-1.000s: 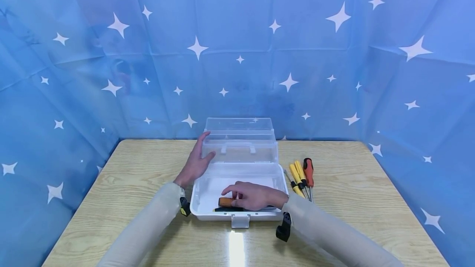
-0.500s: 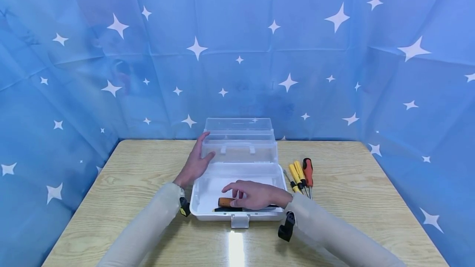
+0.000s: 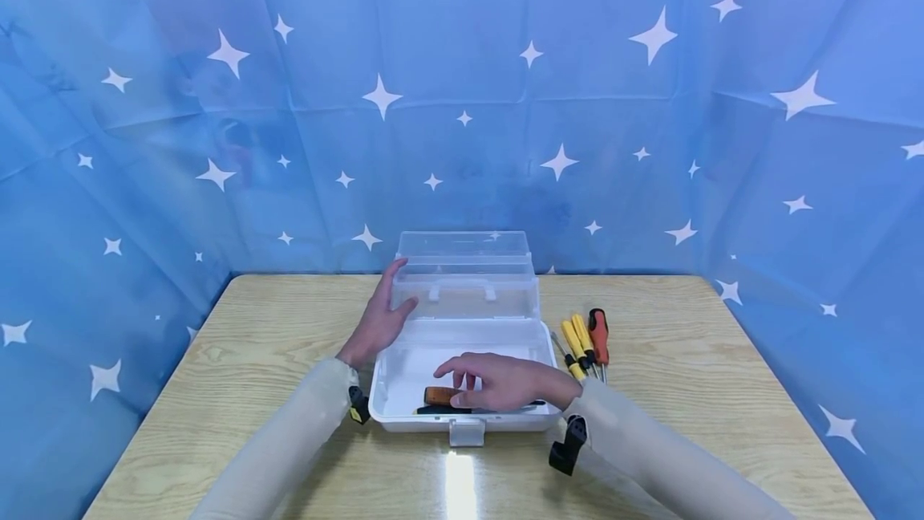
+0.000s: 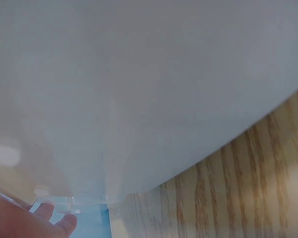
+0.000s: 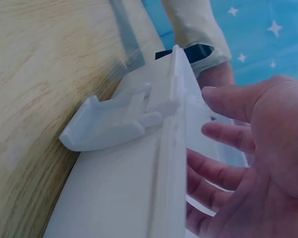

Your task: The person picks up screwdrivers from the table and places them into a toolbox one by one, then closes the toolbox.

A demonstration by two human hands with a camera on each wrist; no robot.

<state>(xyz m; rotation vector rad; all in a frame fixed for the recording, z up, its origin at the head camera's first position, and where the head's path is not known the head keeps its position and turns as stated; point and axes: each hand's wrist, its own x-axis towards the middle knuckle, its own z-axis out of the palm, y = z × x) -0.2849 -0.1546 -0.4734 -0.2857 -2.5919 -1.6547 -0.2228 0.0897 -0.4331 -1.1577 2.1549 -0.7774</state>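
Observation:
A white toolbox [image 3: 382, 392] stands on the table with its clear lid [image 3: 476, 295] raised at the back. At the lid's left edge my left hand [image 3: 378, 323] grips, thumb on the inner side. My right hand [image 3: 498, 382] hovers low inside the box near the front wall, fingers loosely bent; the right wrist view shows nothing held in them. Just under its thumb lies an orange-handled screwdriver [image 3: 439, 396], partly hidden by the hand. In front of that is a dark-handled tool [image 3: 443, 409] with a metal shaft.
To the right of the box lie several screwdrivers: yellow-handled ones [image 3: 573, 338] and one red-and-black [image 3: 598, 331]. My right forearm partly covers them. The front latch [image 3: 467, 432] hangs down over the wooden table [image 3: 289, 392]. A blue starred curtain [image 3: 462, 143] surrounds the table.
My right hand has drawn slightly right and away from the orange handle, uncovering more of the shaft and tip in the box. The left hand stays on the lid.

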